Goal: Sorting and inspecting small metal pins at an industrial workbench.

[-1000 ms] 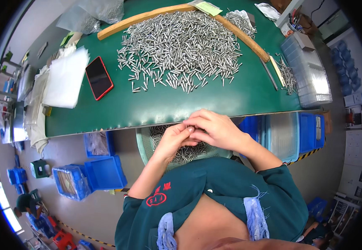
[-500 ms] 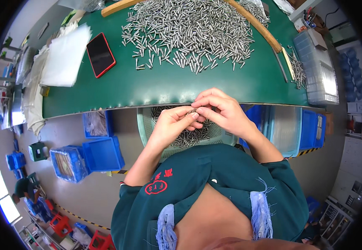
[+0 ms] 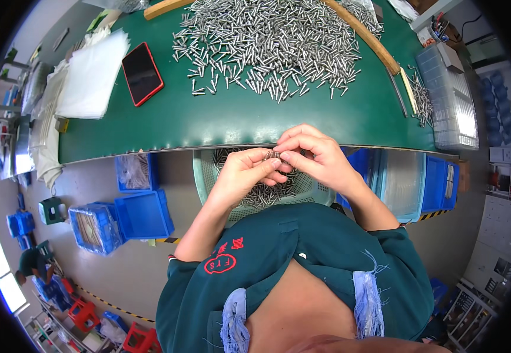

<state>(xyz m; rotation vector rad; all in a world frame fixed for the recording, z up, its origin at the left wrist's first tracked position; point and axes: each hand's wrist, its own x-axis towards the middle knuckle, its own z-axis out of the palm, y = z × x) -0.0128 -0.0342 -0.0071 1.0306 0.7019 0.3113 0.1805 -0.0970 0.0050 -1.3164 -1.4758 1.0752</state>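
Note:
At the table's front edge my left hand [image 3: 245, 175] is closed with several small metal pins [image 3: 271, 155] between thumb and fingers. My right hand [image 3: 314, 159] meets it there, thumb and fingertips pinched at the same pins. Below both hands sits a pale green plastic basket [image 3: 206, 170] holding many darker metal pins [image 3: 261, 195]. On the green tabletop [image 3: 208, 126] beyond lies a large loose heap of shiny metal pins [image 3: 273, 47]. The fingers partly hide the held pins, so their exact shape is hard to see.
Wooden bars [image 3: 367, 35] border the heap. A red-cased phone [image 3: 142, 75] and white sheets [image 3: 93, 82] lie at left. Clear plastic boxes [image 3: 447, 97] stand at right. Blue crates [image 3: 143, 215] are on the floor, and another person [image 3: 35, 265] is at far left.
My right hand has shifted very slightly to the right, and more of the pins shows between the fingertips. My left hand stays nearly still.

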